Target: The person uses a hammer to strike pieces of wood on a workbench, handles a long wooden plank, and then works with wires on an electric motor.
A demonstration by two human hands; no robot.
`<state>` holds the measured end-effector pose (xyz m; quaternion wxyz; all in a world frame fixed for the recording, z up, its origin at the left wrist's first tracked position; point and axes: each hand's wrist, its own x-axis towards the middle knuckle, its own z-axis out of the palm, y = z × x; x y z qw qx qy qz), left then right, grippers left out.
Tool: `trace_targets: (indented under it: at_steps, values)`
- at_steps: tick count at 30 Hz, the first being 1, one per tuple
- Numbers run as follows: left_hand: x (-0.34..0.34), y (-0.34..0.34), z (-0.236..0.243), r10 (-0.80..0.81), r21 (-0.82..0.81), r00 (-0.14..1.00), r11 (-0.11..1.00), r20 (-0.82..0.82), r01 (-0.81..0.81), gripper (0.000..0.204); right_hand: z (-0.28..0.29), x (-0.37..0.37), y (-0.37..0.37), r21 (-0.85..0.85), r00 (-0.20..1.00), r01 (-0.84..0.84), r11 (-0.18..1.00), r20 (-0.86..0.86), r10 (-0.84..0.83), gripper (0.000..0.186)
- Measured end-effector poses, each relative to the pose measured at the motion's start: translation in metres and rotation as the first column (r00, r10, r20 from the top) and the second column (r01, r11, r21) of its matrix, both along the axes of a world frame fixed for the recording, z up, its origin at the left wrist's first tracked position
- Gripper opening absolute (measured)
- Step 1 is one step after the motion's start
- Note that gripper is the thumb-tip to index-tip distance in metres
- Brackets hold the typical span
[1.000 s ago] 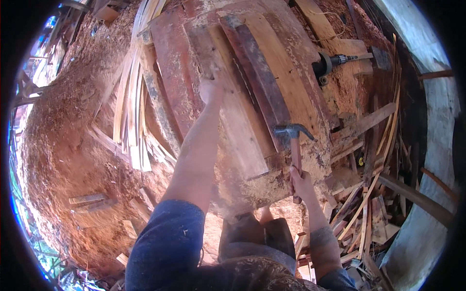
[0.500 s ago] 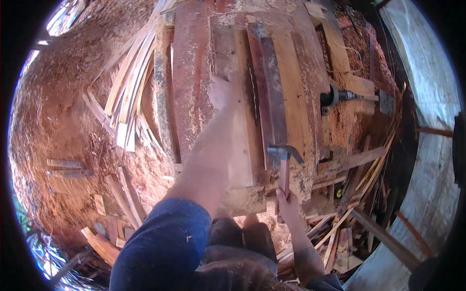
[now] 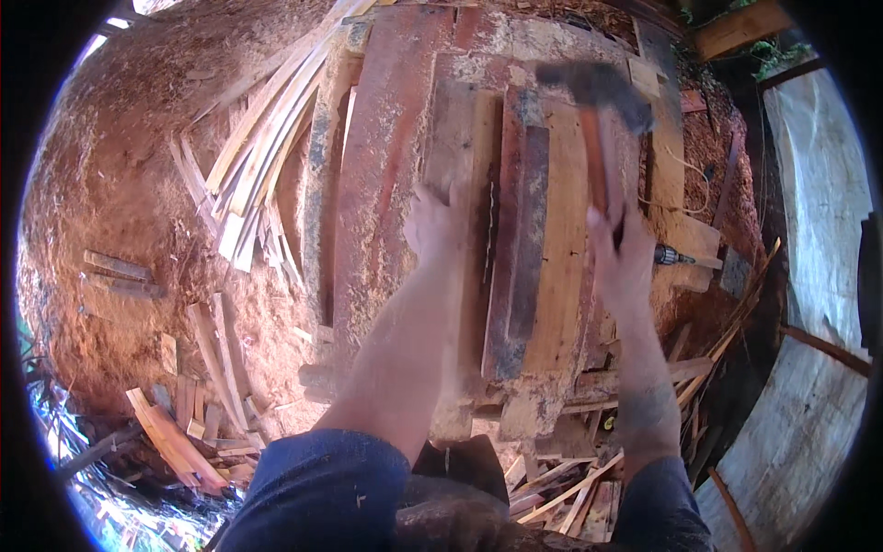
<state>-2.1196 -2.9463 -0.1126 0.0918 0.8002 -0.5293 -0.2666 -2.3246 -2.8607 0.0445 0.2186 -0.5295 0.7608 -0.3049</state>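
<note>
My right hand is wrapped round the wooden handle of a claw hammer. The hammer is raised over the right side of the planks, its dark head smeared by motion. My left hand rests at the left edge of a wooden board, fingers bent together. Anything between those fingers is too small to make out. Right of that board lie a narrow dark strip of wood and a paler plank, all on a reddish, sawdust-covered bench.
A bundle of thin wood strips leans at the bench's left. Offcuts lie on the sawdust-covered ground at lower left. Beyond my right hand, a power tool is partly hidden. Pale sheeting stands at the far right.
My right hand has lifted the hammer from low by my lap, forward and up over the planks. The left hand stays at the board's edge. The whole view has shifted somewhat.
</note>
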Motion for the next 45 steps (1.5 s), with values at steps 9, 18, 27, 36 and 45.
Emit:
trace_targets:
  at_steps: [9,18,27,36,45]
  values:
    - [0.009,-0.005,-0.006,0.019,0.024,1.0,1.0,-0.005,-0.019,0.058,-0.02,0.02,-0.107,0.001,0.979,-0.13,0.991,0.158,0.129,0.042]
    - [-0.006,-0.008,-0.009,-0.019,-0.027,1.0,0.999,-0.016,0.019,0.058,-0.121,-0.042,-0.106,0.319,0.841,-0.377,0.87,-0.276,0.466,0.045]
    - [0.002,-0.009,-0.005,-0.003,0.016,1.0,1.0,-0.026,0.003,0.058,-0.052,-0.013,-0.092,-0.096,0.895,-0.272,0.958,0.341,0.288,0.032]
    - [0.016,-0.005,-0.007,0.002,0.003,1.0,1.0,0.006,-0.002,0.064,-0.036,0.002,-0.099,0.136,0.961,-0.276,0.951,0.033,0.274,0.046]
    - [0.009,-0.006,-0.008,0.008,-0.009,1.0,1.0,-0.01,-0.008,0.063,-0.098,-0.015,-0.096,0.43,0.873,-0.356,0.83,-0.165,0.46,0.052]
